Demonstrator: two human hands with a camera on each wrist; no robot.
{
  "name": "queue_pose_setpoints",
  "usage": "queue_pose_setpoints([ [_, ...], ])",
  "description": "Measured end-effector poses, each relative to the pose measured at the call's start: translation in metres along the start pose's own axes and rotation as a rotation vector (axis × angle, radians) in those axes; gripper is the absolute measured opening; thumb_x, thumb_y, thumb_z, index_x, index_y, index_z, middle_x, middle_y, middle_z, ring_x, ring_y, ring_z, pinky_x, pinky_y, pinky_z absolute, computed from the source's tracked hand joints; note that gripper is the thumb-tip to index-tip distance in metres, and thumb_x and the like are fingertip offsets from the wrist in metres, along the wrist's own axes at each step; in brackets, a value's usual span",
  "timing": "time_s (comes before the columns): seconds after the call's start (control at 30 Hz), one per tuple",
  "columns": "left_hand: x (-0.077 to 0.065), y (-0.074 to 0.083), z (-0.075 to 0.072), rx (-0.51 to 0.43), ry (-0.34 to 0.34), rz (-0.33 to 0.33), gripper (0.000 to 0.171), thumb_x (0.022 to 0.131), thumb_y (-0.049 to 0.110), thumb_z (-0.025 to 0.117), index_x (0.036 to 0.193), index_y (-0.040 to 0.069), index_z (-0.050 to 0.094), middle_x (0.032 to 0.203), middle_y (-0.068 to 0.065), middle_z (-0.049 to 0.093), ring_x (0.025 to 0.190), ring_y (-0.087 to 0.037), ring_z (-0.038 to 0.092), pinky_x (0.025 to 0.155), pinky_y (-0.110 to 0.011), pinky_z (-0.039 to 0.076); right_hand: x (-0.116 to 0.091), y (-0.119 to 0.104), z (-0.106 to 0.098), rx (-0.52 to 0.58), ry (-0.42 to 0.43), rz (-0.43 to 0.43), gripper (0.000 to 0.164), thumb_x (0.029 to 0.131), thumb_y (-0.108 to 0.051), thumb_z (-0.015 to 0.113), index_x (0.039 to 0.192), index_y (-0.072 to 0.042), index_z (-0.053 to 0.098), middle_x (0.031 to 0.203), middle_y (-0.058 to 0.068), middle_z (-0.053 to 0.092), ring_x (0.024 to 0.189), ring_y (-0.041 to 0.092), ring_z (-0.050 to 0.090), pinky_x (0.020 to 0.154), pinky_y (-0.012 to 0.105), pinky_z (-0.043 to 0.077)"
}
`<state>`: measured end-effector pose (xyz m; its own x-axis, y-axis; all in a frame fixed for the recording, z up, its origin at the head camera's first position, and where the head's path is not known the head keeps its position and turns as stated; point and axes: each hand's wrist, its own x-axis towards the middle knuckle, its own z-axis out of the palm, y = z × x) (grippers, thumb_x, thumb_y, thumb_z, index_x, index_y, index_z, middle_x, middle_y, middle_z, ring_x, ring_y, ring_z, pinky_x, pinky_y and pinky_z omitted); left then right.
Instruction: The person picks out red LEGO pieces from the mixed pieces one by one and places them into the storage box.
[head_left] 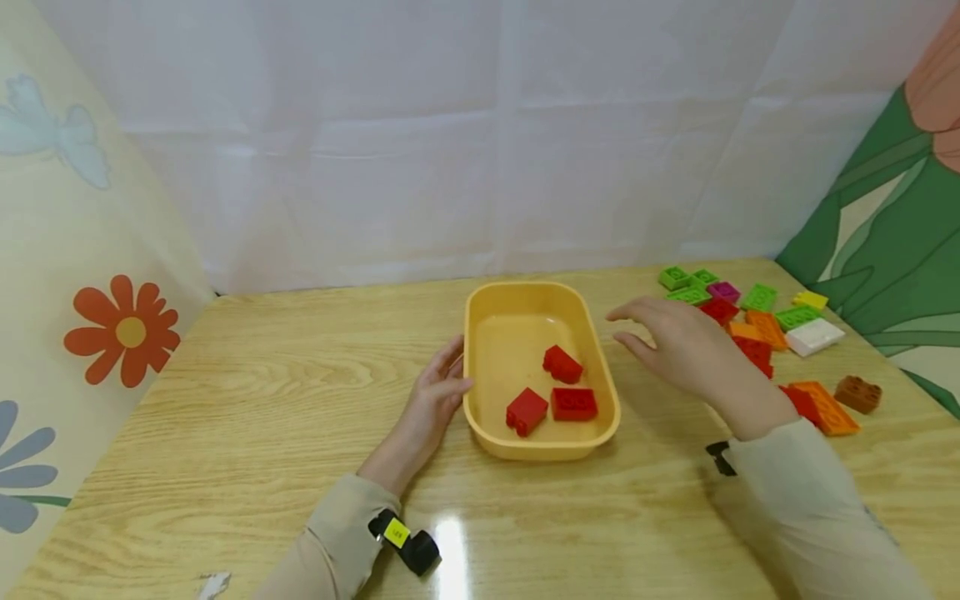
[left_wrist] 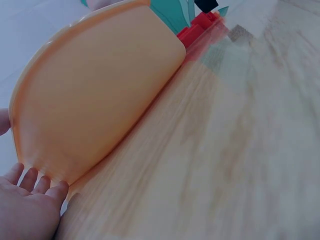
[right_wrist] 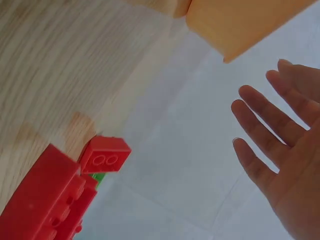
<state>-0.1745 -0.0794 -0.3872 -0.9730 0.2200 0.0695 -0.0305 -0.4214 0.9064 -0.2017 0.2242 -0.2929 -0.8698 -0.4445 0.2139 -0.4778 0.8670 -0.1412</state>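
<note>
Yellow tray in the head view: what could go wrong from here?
1. The left hand touches the yellow tray at one side only, so an uneven push might slide it.
2. The three red bricks lie loose inside; a jolt could shift them.
3. The right hand is empty near the crowded brick pile; reaching in could knock neighbouring bricks.

The person wears pale beige long fabric sleeves (head_left: 813, 492). A black wrist mount (head_left: 417, 550) with a rounded end and rectangular yellow label (head_left: 397, 532), its print illegible, sits at the left cuff (head_left: 358, 504); a small black piece (head_left: 722, 459) shows at the right.
</note>
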Motion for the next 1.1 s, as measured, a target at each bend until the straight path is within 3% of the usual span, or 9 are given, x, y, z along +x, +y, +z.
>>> queue_pose_setpoints([
  [0.3,0.0,0.001,-0.001,-0.004,0.007,-0.01,0.074,0.084,-0.002,0.048,0.153,-0.006,0.021,0.159,-0.024,0.023,0.147,-0.033,0.023,0.116,-0.042,0.025,-0.005,0.025,-0.006,0.034,-0.117,0.175,0.042,0.098,-0.027,0.063,0.13,-0.001,0.059,0.128,0.025,0.059,0.113,0.044,0.055,0.094,0.064,0.043],
  [0.43,-0.001,0.001,-0.001,-0.002,0.008,-0.018,0.075,0.085,-0.001,0.049,0.154,-0.005,0.02,0.159,-0.023,0.022,0.147,-0.032,0.023,0.116,-0.042,0.025,-0.007,0.037,-0.009,0.077,-0.163,0.211,0.047,0.099,-0.03,0.06,0.131,0.003,0.056,0.126,0.027,0.059,0.115,0.046,0.054,0.096,0.065,0.04],
  [0.6,-0.001,0.002,0.0,0.002,0.005,-0.012,0.076,0.084,0.001,0.05,0.154,-0.005,0.02,0.159,-0.023,0.022,0.147,-0.032,0.023,0.116,-0.042,0.026,-0.011,0.05,-0.013,0.108,-0.23,0.255,0.047,0.098,-0.03,0.061,0.126,0.007,0.057,0.113,0.027,0.064,0.102,0.044,0.06,0.087,0.061,0.047],
  [0.93,-0.001,0.003,0.0,0.0,-0.003,-0.008,0.074,0.085,0.0,0.048,0.154,-0.006,0.021,0.159,-0.023,0.022,0.147,-0.032,0.022,0.116,-0.042,0.025,-0.022,0.065,-0.022,0.095,-0.353,0.314,0.044,0.095,-0.022,0.064,0.118,0.015,0.059,0.105,0.032,0.064,0.096,0.048,0.06,0.082,0.061,0.048],
  [1.1,-0.001,0.004,0.0,0.004,0.005,-0.013,0.074,0.085,0.001,0.049,0.154,-0.005,0.021,0.159,-0.023,0.023,0.147,-0.032,0.023,0.116,-0.042,0.026,-0.026,0.074,-0.024,0.054,-0.36,0.31,0.045,0.092,-0.019,0.066,0.115,0.02,0.057,0.105,0.035,0.063,0.095,0.049,0.06,0.082,0.06,0.048],
])
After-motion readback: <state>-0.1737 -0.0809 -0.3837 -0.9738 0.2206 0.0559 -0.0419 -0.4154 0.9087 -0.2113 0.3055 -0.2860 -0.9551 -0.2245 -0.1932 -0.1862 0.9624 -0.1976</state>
